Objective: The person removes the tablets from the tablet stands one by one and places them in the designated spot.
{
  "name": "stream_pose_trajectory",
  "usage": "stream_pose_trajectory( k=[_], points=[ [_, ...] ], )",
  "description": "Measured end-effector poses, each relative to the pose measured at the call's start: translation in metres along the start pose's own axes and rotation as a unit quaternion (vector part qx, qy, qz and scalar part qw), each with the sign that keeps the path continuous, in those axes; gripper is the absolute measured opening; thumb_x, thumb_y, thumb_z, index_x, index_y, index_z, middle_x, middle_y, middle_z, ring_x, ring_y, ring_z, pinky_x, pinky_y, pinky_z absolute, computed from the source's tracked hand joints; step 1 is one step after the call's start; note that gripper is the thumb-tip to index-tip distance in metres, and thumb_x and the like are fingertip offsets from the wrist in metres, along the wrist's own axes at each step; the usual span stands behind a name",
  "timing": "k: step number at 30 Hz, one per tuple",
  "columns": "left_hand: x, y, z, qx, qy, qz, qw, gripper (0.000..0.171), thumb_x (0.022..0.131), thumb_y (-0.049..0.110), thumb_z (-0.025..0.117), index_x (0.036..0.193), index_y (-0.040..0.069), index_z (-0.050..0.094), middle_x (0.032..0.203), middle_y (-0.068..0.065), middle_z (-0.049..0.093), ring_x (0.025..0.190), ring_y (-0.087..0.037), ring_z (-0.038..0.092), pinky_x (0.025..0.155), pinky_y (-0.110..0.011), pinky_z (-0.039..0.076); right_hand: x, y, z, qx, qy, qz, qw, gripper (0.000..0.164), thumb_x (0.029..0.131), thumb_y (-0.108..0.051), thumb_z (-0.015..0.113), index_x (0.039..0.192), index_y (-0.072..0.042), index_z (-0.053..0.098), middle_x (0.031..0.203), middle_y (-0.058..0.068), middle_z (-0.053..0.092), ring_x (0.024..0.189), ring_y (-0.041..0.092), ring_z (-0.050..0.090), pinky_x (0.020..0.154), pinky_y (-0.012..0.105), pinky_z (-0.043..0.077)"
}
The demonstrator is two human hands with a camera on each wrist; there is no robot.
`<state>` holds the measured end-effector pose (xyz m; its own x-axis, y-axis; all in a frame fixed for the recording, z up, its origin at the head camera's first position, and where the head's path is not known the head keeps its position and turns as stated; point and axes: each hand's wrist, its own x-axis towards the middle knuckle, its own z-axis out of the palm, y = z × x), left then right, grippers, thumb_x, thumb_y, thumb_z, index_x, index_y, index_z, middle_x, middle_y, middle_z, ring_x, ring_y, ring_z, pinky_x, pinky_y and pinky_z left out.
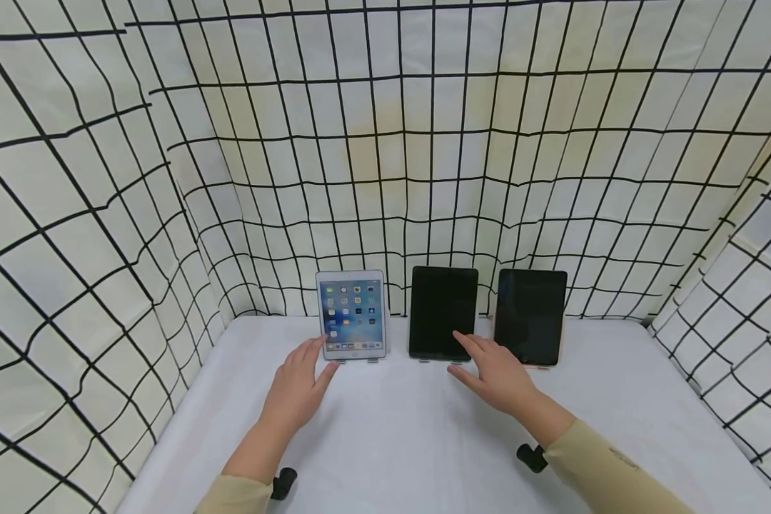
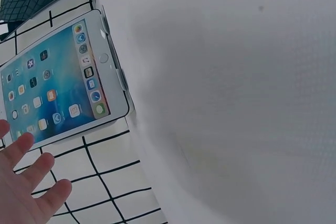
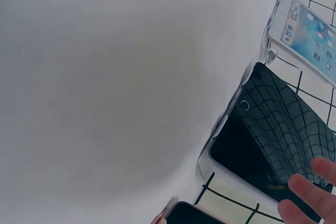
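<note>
Three tablets stand upright in a row on small stands. At the left is a white tablet (image 1: 352, 314) whose screen is lit with rows of app icons. A black tablet (image 1: 443, 307) with a dark screen stands in the middle, and another dark-screened tablet (image 1: 530, 314) with a pinkish edge is at the right. My left hand (image 1: 298, 385), fingers spread, is in front of the white tablet's lower left corner. My right hand (image 1: 497, 375) reaches before the middle tablet, its fingertips overlapping the lower right of that screen. Neither hand holds anything.
A white cloth-covered table (image 1: 392, 435) lies under the arms. White walls with a black grid (image 1: 450, 157) rise behind and at both sides. A black wrist camera (image 1: 532, 457) sits below the right wrist, another (image 1: 284, 484) beside the left.
</note>
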<state>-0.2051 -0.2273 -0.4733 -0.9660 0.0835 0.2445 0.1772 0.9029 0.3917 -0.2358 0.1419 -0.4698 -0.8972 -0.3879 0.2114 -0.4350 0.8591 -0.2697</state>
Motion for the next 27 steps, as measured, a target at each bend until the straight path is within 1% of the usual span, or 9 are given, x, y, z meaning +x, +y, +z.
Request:
stream_pose_trajectory(
  k=[4,5,7,11,16,18,22,27],
  points=[
    [0.003,-0.005,-0.001,-0.002,-0.007,-0.016,0.9999,0.064,0.104,0.045,0.044,0.154,0.008,0.031,0.152,-0.021,0.037,0.139,-0.041,0.034,0.110,-0.060,0.029,0.008,-0.005,0.003,0.000,-0.004,0.006,1.000,0.080,0.093,-0.072,0.043,0.155,-0.022,0.035,0.149,0.009,0.047,0.136,0.032,0.045,0.108,0.055,0.036],
    [0.004,-0.006,-0.001,-0.002,-0.008,-0.019,0.9998,0.064,0.104,0.046,0.044,0.154,0.008,0.031,0.152,-0.021,0.037,0.139,-0.041,0.034,0.110,-0.060,0.029,0.010,-0.007,0.004,0.002,-0.004,0.008,1.000,0.080,0.093,-0.073,0.042,0.155,-0.022,0.036,0.149,0.009,0.047,0.136,0.032,0.045,0.108,0.055,0.036],
    [0.006,-0.008,-0.001,-0.002,-0.009,-0.025,0.9996,0.065,0.104,0.048,0.041,0.155,0.008,0.029,0.152,-0.021,0.037,0.139,-0.041,0.034,0.110,-0.061,0.029,0.013,-0.010,0.004,0.007,-0.003,0.012,1.000,0.079,0.093,-0.071,0.043,0.155,-0.022,0.036,0.149,0.010,0.047,0.135,0.033,0.046,0.108,0.054,0.037],
    [0.009,-0.011,-0.002,-0.006,-0.006,-0.028,0.9996,0.067,0.104,0.051,0.038,0.155,0.008,0.029,0.151,-0.022,0.037,0.138,-0.042,0.035,0.109,-0.061,0.029,0.019,-0.016,0.006,0.014,0.001,0.021,1.000,0.073,0.095,-0.062,0.052,0.154,-0.020,0.037,0.147,0.012,0.049,0.132,0.034,0.049,0.105,0.054,0.040],
    [0.016,-0.013,-0.001,-0.011,-0.007,-0.039,0.9992,0.067,0.104,0.051,0.038,0.155,0.008,0.029,0.152,-0.022,0.036,0.138,-0.043,0.034,0.110,-0.061,0.027,0.027,-0.021,0.011,0.023,0.003,0.032,0.999,0.072,0.096,-0.060,0.051,0.154,-0.021,0.036,0.147,0.013,0.048,0.130,0.034,0.051,0.102,0.053,0.044],
    [0.019,-0.013,-0.001,-0.014,-0.009,-0.045,0.9988,0.066,0.104,0.050,0.039,0.155,0.008,0.029,0.152,-0.023,0.035,0.139,-0.043,0.033,0.110,-0.062,0.027,0.030,-0.023,0.012,0.025,0.003,0.033,0.999,0.073,0.096,-0.061,0.050,0.155,-0.021,0.035,0.147,0.012,0.048,0.130,0.033,0.050,0.102,0.053,0.044],
    [0.025,-0.014,-0.001,-0.022,-0.013,-0.057,0.9980,0.066,0.105,0.048,0.040,0.155,0.007,0.028,0.153,-0.023,0.033,0.140,-0.044,0.032,0.110,-0.062,0.026,0.038,-0.027,0.014,0.030,0.003,0.034,0.999,0.071,0.097,-0.058,0.051,0.155,-0.019,0.035,0.147,0.012,0.048,0.131,0.033,0.050,0.104,0.052,0.042],
    [0.032,-0.017,-0.002,-0.043,-0.020,-0.072,0.9962,0.066,0.105,0.047,0.038,0.156,0.007,0.026,0.155,-0.024,0.031,0.140,-0.045,0.030,0.110,-0.063,0.025,0.045,-0.032,0.017,0.040,0.000,0.042,0.998,0.070,0.097,-0.054,0.055,0.154,-0.018,0.037,0.147,0.013,0.048,0.131,0.033,0.049,0.104,0.052,0.042]
  ],
)
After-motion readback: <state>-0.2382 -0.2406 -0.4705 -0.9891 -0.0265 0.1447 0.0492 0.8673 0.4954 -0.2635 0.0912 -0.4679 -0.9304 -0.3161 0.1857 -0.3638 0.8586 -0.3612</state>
